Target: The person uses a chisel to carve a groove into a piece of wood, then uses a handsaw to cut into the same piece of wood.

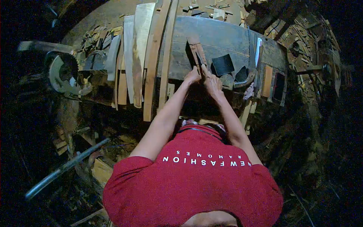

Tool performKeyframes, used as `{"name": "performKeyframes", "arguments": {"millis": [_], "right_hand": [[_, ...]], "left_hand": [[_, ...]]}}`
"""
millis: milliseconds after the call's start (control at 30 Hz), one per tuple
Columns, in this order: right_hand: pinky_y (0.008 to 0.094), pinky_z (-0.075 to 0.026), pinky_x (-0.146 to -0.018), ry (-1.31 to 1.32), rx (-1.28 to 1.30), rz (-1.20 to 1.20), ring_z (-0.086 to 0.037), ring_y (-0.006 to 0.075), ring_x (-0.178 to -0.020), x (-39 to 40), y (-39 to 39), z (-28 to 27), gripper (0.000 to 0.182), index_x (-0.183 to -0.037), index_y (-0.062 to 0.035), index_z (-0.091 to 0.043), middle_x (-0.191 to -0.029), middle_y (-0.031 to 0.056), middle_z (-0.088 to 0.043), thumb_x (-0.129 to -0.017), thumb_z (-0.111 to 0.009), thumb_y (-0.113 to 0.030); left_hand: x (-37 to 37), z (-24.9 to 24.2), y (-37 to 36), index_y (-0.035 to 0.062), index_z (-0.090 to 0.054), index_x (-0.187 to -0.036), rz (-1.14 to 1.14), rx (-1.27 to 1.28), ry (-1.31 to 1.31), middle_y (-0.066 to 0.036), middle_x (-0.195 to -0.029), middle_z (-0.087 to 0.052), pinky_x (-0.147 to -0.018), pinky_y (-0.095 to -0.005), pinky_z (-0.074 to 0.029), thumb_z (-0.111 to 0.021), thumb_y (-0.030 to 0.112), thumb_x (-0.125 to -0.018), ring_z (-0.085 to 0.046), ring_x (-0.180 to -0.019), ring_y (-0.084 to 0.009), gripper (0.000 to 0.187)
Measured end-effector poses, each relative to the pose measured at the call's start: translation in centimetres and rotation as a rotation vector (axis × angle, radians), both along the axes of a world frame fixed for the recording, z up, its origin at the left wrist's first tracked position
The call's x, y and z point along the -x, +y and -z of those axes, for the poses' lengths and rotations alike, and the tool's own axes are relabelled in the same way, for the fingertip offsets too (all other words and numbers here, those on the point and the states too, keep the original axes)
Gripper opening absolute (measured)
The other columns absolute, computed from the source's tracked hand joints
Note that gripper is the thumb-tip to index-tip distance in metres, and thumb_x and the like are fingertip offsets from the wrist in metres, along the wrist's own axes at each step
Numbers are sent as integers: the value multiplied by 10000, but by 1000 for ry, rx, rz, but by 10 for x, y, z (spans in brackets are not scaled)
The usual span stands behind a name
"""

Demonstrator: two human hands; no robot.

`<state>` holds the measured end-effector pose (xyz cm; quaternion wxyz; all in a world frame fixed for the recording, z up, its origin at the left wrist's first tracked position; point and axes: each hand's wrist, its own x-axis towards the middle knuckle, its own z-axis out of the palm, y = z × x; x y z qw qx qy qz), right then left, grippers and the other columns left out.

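Wooden block (195, 44), long, straight-sided and brown, with a grainy top and a dark left side, lies aslant over the middle of the surface (230, 36), its near end by the front edge. The left hand (193, 76) grasps that end from the left, fingers curled; the right hand (212, 83) clasps it from the right, partly hiding the wood.

Just right of the block sits a flat, matt black square (223, 64), and beside it a smaller dark patch (241, 74) with a pointed top. Towards the surface's right edge lie an orange-brown board (267, 81) and a dark rectangle (279, 84). On the left, rough-sawn strips (155, 56) and a pale, wide plank (143, 34) lie side by side, overhanging the front edge. Past the left edge stands a round metal wheel (56, 72).
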<state>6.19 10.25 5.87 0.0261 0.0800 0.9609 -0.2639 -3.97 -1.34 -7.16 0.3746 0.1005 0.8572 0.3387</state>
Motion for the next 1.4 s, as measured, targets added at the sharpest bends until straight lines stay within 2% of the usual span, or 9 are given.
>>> {"name": "performKeyframes", "arguments": {"millis": [33,67,167,200,433,567,667,767,1400], "right_hand": [[509,-484,-605,-15,-9,9,-604,399,-687,6,-1,1,558,-1337,-224,-300,-814,213,-611,-812,-417,-74],[507,-487,-611,-44,21,-7,-606,395,-707,4,4,5,584,-1343,-236,-286,-854,218,-608,-803,-444,-78],[504,-488,-637,-40,31,-17,-605,397,-740,-27,4,-15,618,-1347,-236,-277,-884,214,-606,-785,-476,-74],[491,-491,-656,-67,41,-16,-605,393,-746,-33,4,-22,652,-1356,-237,-252,-872,211,-609,-774,-500,-80],[494,-494,-627,-148,-26,0,-611,377,-727,-30,2,-34,590,-1331,-227,-306,-870,183,-619,-787,-452,-50],[502,-487,-605,-108,-82,24,-611,377,-695,-7,3,-20,575,-1320,-246,-323,-844,189,-620,-789,-421,-47],[500,-487,-597,-48,-49,-14,-608,383,-695,8,7,-3,595,-1330,-261,-304,-836,195,-619,-784,-422,-56],[507,-481,-602,-195,62,-10,-603,398,-713,-8,11,-15,648,-1349,-274,-260,-836,205,-615,-764,-432,-55],[527,-437,-619,-98,68,-10,-572,437,-701,-6,8,-20,580,-1345,-282,-279,-759,278,-584,-814,-434,-109]], "left_hand": [[5,1,0,-41,-177,-1300,3,5,23,-289,-1064,-545,-839,-422,-437,-657,334,-677,-522,-1028,-396,872],[-10,-75,6,-57,-139,-1321,-62,20,24,-294,-1071,-537,-822,-408,-445,-674,364,-661,-532,-1005,-396,949],[-1,-25,-2,-67,-77,-1343,-41,-62,-12,-304,-1099,-515,-827,-396,-443,-686,373,-651,-534,-996,-390,1022],[-7,-53,2,-60,-28,-1356,-42,-9,39,-315,-1136,-488,-841,-386,-440,-686,351,-656,-522,-1032,-380,1044],[-1,-34,3,-7,-114,-1361,27,143,-16,-278,-1180,-482,-879,-415,-419,-670,369,-677,-501,-1075,-376,959],[4,7,-4,53,-129,-1371,6,-30,23,-268,-1154,-505,-886,-440,-407,-652,413,-683,-509,-1060,-387,936],[4,-11,4,17,-166,-1343,2,97,-37,-274,-1132,-514,-875,-437,-413,-655,416,-683,-517,-1046,-387,913],[-14,-57,5,-16,-336,-1135,-60,138,142,-283,-1074,-537,-843,-435,-428,-661,415,-681,-527,-1014,-404,705],[-7,-53,3,-34,-317,-1204,-67,-170,-62,-259,-1115,-515,-850,-394,-435,-709,323,-666,-541,-1021,-341,756]]}}
